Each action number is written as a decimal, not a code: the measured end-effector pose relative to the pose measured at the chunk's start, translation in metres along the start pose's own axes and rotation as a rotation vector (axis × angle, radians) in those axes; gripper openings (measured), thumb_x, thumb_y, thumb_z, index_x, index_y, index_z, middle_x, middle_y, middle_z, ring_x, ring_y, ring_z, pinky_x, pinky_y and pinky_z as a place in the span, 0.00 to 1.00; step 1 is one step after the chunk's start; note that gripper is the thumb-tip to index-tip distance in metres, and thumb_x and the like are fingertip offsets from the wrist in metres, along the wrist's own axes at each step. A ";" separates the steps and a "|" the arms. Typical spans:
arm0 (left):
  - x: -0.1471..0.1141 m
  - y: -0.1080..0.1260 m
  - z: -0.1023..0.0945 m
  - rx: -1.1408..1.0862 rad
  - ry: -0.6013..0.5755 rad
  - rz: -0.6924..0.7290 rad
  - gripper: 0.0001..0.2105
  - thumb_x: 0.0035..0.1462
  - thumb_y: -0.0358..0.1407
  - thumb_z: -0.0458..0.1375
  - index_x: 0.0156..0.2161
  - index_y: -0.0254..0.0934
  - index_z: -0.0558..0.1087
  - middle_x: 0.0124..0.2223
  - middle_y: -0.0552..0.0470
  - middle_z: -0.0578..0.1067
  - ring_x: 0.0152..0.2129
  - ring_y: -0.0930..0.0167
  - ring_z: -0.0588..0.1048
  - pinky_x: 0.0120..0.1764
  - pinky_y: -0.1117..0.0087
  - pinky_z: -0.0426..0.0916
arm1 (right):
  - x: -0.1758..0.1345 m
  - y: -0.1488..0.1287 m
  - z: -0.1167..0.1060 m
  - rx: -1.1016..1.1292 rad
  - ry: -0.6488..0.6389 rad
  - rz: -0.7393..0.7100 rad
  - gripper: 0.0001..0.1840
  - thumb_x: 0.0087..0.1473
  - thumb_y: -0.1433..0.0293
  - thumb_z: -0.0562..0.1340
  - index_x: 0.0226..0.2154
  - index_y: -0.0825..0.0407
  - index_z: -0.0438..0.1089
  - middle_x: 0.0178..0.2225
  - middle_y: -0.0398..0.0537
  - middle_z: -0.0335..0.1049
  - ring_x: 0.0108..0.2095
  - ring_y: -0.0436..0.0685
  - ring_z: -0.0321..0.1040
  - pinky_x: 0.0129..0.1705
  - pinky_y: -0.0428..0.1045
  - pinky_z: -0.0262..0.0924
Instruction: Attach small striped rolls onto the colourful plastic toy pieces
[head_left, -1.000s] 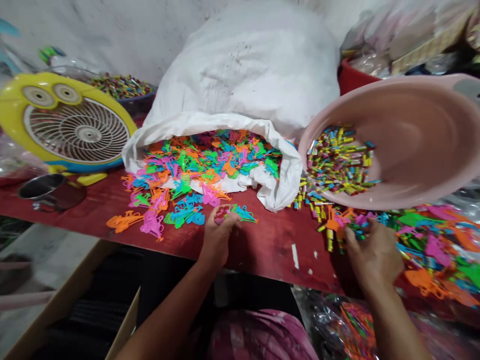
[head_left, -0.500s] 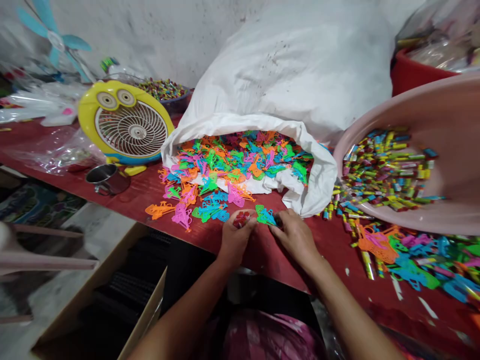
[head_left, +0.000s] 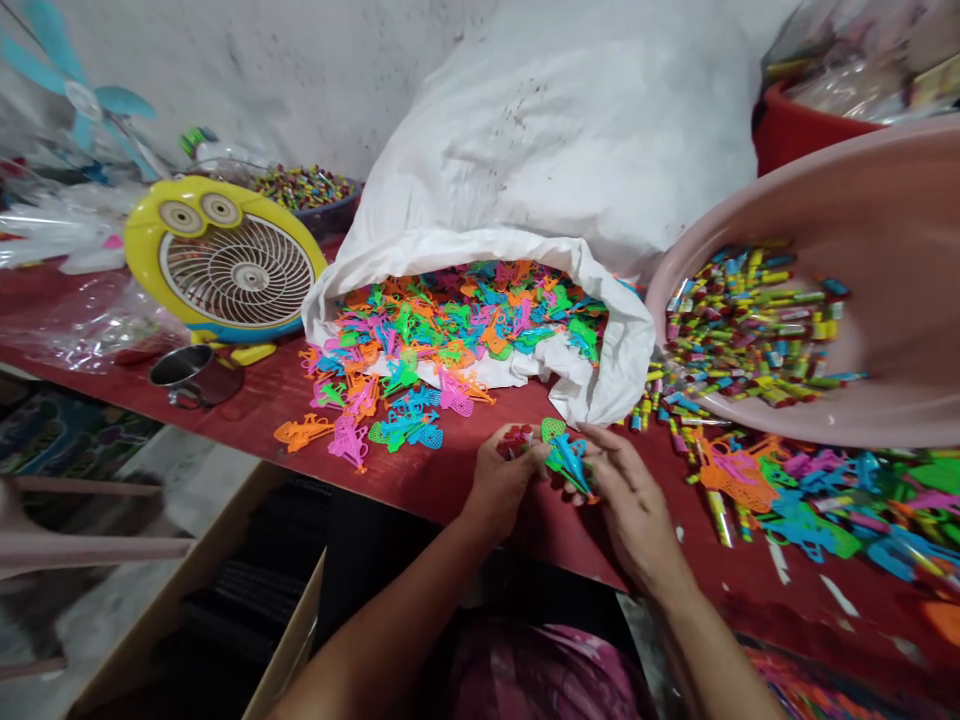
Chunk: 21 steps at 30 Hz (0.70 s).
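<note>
Close together just over the front of the red table, both my hands are closed. My left hand (head_left: 501, 482) is wrapped round a bunch of small tubes with red ends (head_left: 519, 440). Its thumb reaches to the edge of some green and blue plastic toys (head_left: 566, 458) with mesh parts. My right hand (head_left: 634, 500) holds these toys from the right, its fingertips partly under them. Behind my hands, a white sack (head_left: 630, 345) lies with its mouth towards me. Similar orange, pink, green and blue plastic toys (head_left: 405, 415) spill from it onto the table.
A pink basin (head_left: 892, 330) tilts at the right, with colourful small tubes (head_left: 757, 335) inside and more tubes and toys before it. A yellow fan (head_left: 146, 245) and a metal cup (head_left: 196, 378) stand left. Below is an open cardboard box (head_left: 296, 625).
My hands have lifted slightly off the table and come nearer to me, with the green and blue toys between them now tilted up. The view has shifted a little to the right.
</note>
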<state>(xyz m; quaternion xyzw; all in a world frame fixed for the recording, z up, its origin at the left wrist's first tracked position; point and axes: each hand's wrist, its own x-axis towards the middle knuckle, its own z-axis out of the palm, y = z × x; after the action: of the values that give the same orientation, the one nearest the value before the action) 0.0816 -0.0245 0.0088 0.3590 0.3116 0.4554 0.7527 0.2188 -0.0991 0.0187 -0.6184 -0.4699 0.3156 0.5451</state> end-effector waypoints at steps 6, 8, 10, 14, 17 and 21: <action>-0.002 -0.009 0.007 -0.072 -0.300 -0.148 0.18 0.46 0.38 0.71 0.39 0.34 0.71 0.26 0.57 0.69 0.18 0.78 0.65 0.22 0.77 0.59 | 0.005 -0.016 -0.050 -0.454 -0.299 -0.443 0.25 0.63 0.72 0.53 0.61 0.40 0.62 0.60 0.49 0.59 0.60 0.59 0.58 0.60 0.55 0.55; -0.003 -0.013 0.012 -0.082 -0.313 -0.136 0.17 0.46 0.40 0.71 0.35 0.34 0.70 0.24 0.57 0.68 0.18 0.78 0.65 0.23 0.77 0.60 | 0.005 -0.013 -0.056 -0.528 -0.381 -0.509 0.24 0.63 0.73 0.53 0.59 0.41 0.65 0.61 0.50 0.59 0.60 0.59 0.59 0.58 0.55 0.57; -0.004 -0.017 0.015 -0.055 -0.256 -0.095 0.16 0.48 0.41 0.70 0.33 0.33 0.70 0.24 0.56 0.69 0.19 0.77 0.66 0.24 0.76 0.61 | 0.003 -0.005 -0.058 -0.547 -0.332 -0.516 0.21 0.62 0.72 0.56 0.56 0.43 0.68 0.56 0.51 0.65 0.55 0.59 0.64 0.55 0.53 0.60; -0.005 -0.018 0.015 0.048 -0.188 -0.037 0.15 0.52 0.42 0.67 0.38 0.32 0.74 0.25 0.54 0.71 0.22 0.76 0.67 0.27 0.76 0.62 | -0.006 0.005 -0.056 -0.387 -0.075 -0.289 0.10 0.61 0.67 0.60 0.45 0.47 0.73 0.39 0.47 0.74 0.39 0.55 0.72 0.41 0.48 0.65; -0.006 -0.018 0.013 0.086 -0.237 -0.029 0.17 0.52 0.42 0.67 0.43 0.32 0.75 0.26 0.54 0.72 0.22 0.76 0.67 0.27 0.76 0.62 | -0.012 0.000 -0.046 -0.177 0.026 -0.075 0.08 0.61 0.63 0.61 0.36 0.50 0.72 0.27 0.43 0.72 0.27 0.52 0.69 0.29 0.45 0.63; -0.007 -0.020 0.015 0.053 -0.227 -0.015 0.18 0.51 0.43 0.68 0.41 0.35 0.70 0.26 0.55 0.72 0.20 0.76 0.68 0.25 0.76 0.61 | -0.012 -0.008 -0.028 -0.019 0.006 0.034 0.13 0.61 0.58 0.61 0.35 0.51 0.69 0.24 0.43 0.70 0.23 0.52 0.67 0.26 0.45 0.60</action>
<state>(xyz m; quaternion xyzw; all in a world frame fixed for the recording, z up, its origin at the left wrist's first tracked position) 0.0999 -0.0407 0.0017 0.4259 0.2390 0.3978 0.7767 0.2381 -0.1212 0.0305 -0.6325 -0.4608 0.3184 0.5351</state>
